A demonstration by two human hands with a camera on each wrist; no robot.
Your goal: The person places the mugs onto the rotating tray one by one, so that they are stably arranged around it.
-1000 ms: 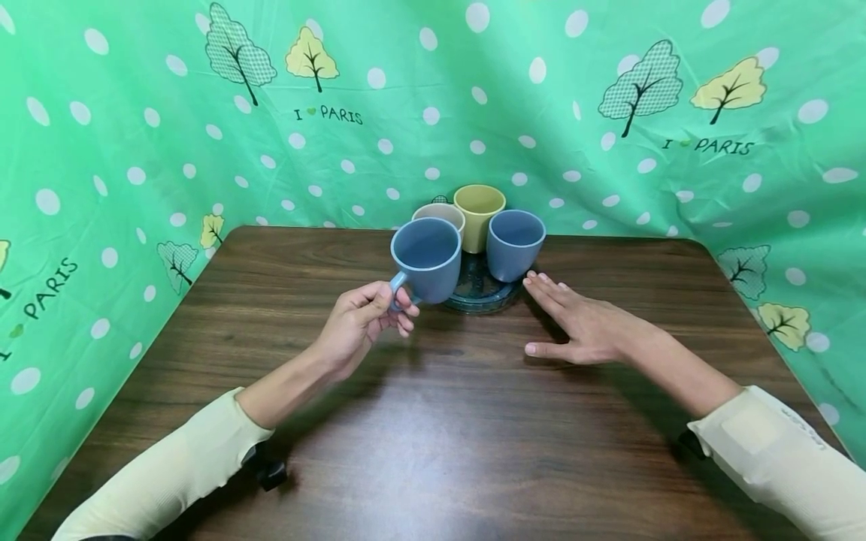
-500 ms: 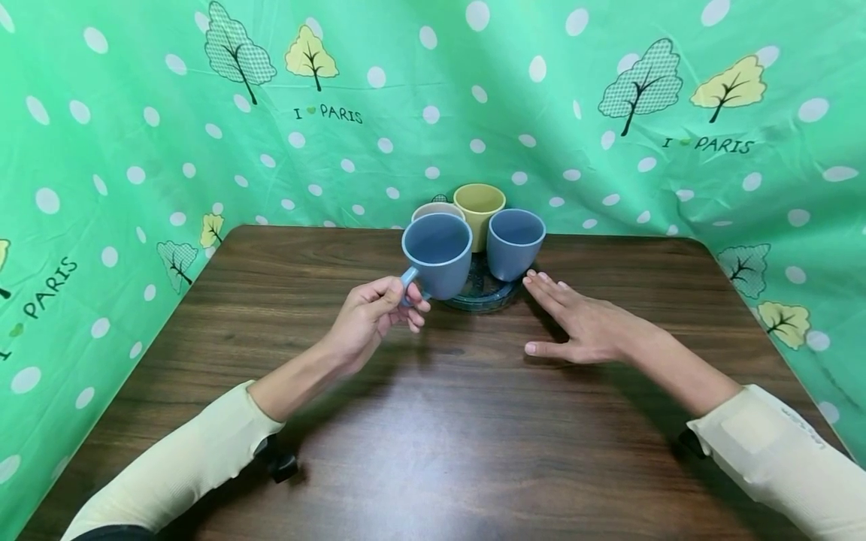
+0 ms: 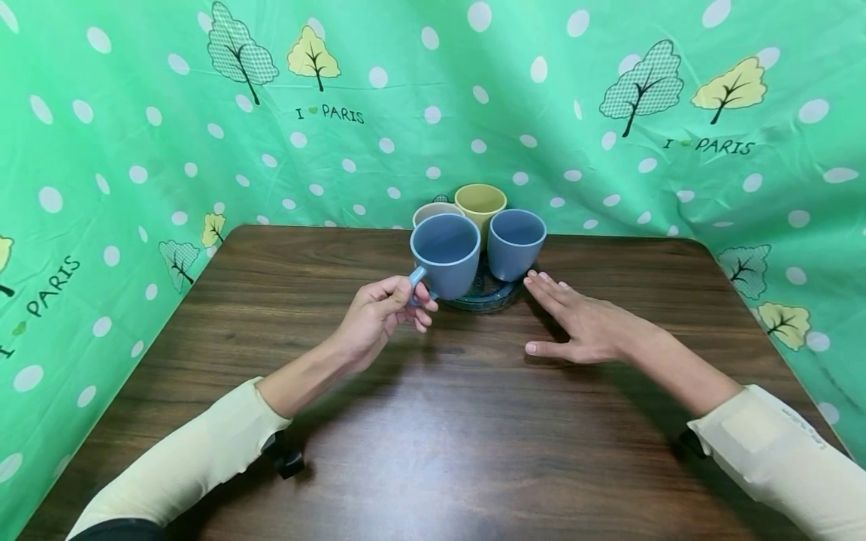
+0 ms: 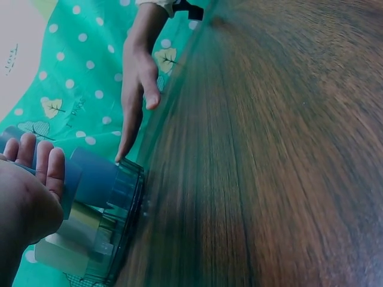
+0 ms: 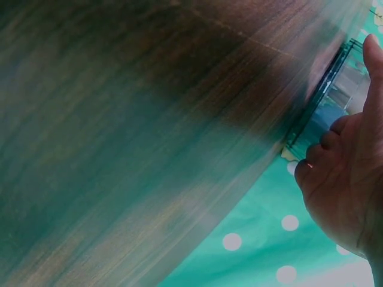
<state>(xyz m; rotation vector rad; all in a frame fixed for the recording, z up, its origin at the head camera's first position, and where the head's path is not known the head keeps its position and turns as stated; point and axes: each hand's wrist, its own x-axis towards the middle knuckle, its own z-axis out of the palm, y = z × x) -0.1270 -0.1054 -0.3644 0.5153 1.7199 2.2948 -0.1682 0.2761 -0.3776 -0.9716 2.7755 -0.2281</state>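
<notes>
My left hand [image 3: 382, 319] pinches the handle of a blue mug [image 3: 446, 263] between thumb and fingers. The mug is upright and overlaps the front left of a round, dark glass-like tray [image 3: 482, 303] in the head view. On that tray stand a second blue cup [image 3: 516, 252], a yellow cup [image 3: 482, 203] and a pale cup [image 3: 433, 210], the pale one mostly hidden behind the held mug. My right hand [image 3: 585, 323] has its fingers straight and thumb spread, fingertips right at the tray's right edge. The left wrist view shows this tray [image 4: 134, 209] from the side.
A dark wooden table [image 3: 460, 451] lies under everything. Behind it and along both sides hangs a green curtain [image 3: 379, 165] with white dots and printed trees, close to the table's back edge and just behind the tray.
My left hand has moved the blue mug to the right, from the tray's left side to overlap its front left. My right hand has stayed in place.
</notes>
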